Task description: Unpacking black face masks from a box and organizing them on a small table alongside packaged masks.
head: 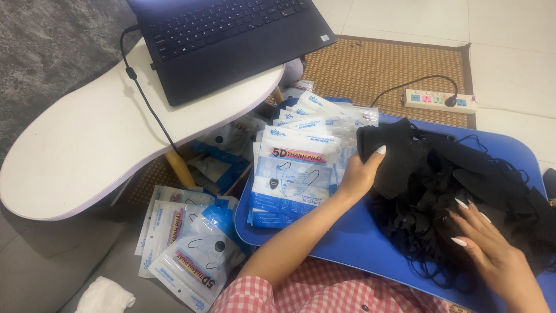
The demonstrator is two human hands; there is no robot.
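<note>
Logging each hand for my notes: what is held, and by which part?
Left hand holds a stack of black face masks by its left edge. Right hand rests on the loose mask pile, holding nothing clearly.

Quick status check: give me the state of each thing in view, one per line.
left hand: gripping a stack of black masks
right hand: fingers spread on the loose black mask pile
packaged masks: sealed, stacked on the blue tray
floor packets: scattered
laptop: open, cable attached
power strip: one plug in

Packet stack and black mask heap crowd the blue tray; its near edge lies bare.
</note>
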